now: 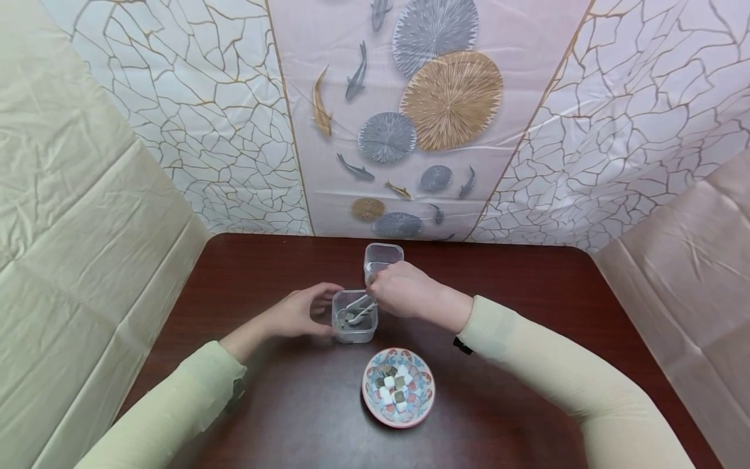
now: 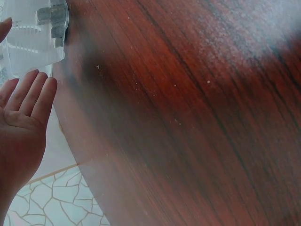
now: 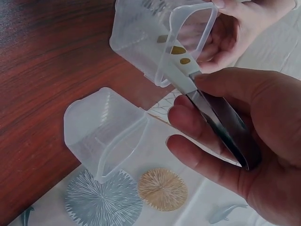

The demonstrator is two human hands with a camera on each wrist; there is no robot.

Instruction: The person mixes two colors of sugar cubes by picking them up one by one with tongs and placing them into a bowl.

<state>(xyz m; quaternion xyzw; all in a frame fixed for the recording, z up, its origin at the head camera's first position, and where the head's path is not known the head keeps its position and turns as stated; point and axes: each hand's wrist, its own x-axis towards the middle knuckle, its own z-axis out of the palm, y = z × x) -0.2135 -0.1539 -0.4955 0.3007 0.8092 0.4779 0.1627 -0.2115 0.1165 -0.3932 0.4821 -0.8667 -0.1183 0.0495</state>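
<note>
My right hand holds a pair of tongs with pale arms and a dark, shiny handle. The tongs' tips reach down into the nearer clear plastic container, where several small dark pieces lie at the bottom. At that container's left side is my left hand, thumb at the near side and fairly straight fingers toward the far side. In the left wrist view the fingers look extended beside the wall; firm contact is unclear. Whatever lies between the tongs' tips cannot be made out.
A second clear container stands just behind, partly covered by my right hand. Nearer me, a patterned plate bears several white and dark cubes. The dark red table ends at a patterned cloth backdrop.
</note>
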